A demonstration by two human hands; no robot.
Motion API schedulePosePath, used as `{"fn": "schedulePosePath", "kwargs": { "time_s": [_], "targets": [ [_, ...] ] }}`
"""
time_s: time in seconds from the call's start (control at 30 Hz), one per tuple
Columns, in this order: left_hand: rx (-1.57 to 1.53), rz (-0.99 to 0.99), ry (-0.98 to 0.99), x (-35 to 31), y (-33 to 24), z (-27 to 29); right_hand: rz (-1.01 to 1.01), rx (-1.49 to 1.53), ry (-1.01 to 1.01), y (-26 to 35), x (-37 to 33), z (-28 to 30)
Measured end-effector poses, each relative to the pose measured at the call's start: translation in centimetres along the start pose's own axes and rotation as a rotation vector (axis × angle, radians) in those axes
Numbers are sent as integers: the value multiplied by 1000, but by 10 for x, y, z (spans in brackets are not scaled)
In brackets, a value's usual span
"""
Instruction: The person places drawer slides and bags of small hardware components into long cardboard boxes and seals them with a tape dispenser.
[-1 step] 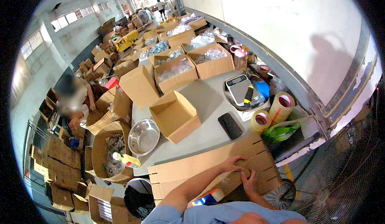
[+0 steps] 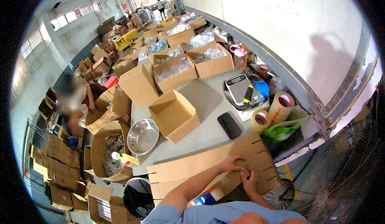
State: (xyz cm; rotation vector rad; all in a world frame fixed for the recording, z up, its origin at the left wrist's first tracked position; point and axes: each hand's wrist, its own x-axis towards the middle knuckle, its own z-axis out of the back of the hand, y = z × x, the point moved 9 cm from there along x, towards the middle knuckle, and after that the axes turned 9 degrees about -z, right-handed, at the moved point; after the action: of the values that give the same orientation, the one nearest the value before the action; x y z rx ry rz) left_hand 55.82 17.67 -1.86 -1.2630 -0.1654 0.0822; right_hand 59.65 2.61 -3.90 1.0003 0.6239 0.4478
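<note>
A flattened cardboard carton with slots cut along its edges lies across the near end of the table. Above its right part my left hand rests with the fingers bent inward. Close beside it, my right hand curls thumb and forefinger together. Both hands meet at one small spot, and what they pinch there is too small to make out. Under my left forearm sits a blue, white and orange object, partly hidden by the arm and my shirt. A black phone lies just beyond the carton.
An open carton and a steel bowl stand ahead; a yellow bottle is left. Tape rolls and a scale are right. Cartons of clear plastic line the table. Another person works at left; a fan stands right.
</note>
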Motion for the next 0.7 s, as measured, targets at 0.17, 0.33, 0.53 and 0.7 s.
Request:
{"fn": "schedulePosePath", "kwargs": {
  "time_s": [0.17, 0.33, 0.53, 0.7],
  "targets": [
    [-33, 174, -18, -2, -17, 11, -13, 11, 43, -13, 11, 3],
    [119, 36, -80, 1, -7, 13, 4, -98, -61, 17, 1, 15],
    [284, -2, 88, 12, -5, 1, 89, -190, -9, 21, 11, 21],
    [281, 26, 149, 13, 23, -4, -50, -280, 219, 50, 5, 11]
  ]
}}
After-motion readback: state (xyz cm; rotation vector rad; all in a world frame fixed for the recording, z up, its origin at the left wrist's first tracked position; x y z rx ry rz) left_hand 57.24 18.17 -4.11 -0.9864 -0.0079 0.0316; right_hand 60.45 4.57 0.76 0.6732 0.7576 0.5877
